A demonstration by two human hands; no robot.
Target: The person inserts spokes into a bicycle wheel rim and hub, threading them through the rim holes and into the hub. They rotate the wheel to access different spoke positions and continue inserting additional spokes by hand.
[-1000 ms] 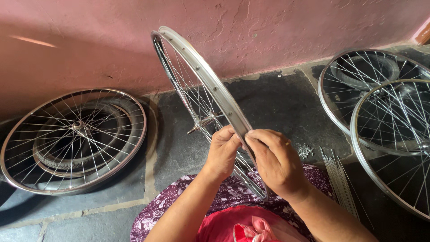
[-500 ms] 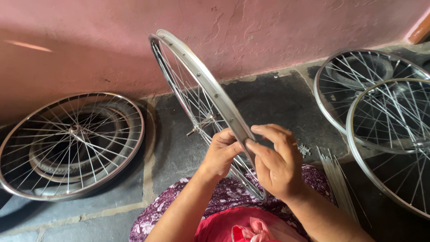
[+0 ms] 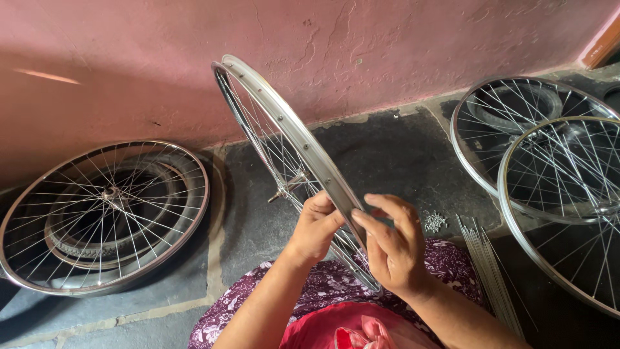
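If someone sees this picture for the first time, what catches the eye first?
An upright spoked bicycle wheel stands in the centre, its rim pinched between the left hand and the right hand. More spoked wheels lie flat at the left and right, before a pink wall.

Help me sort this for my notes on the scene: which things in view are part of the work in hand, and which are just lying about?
In hand:
- upright silver spoked wheel rim, resting on the lap
- left hand, on the rim's left side
- right hand, fingers at the rim's edge

Lying about:
- flat spoked wheel over a tyre at left
- two overlapping wheels at right
- bundle of loose spokes
- small pile of metal nipples
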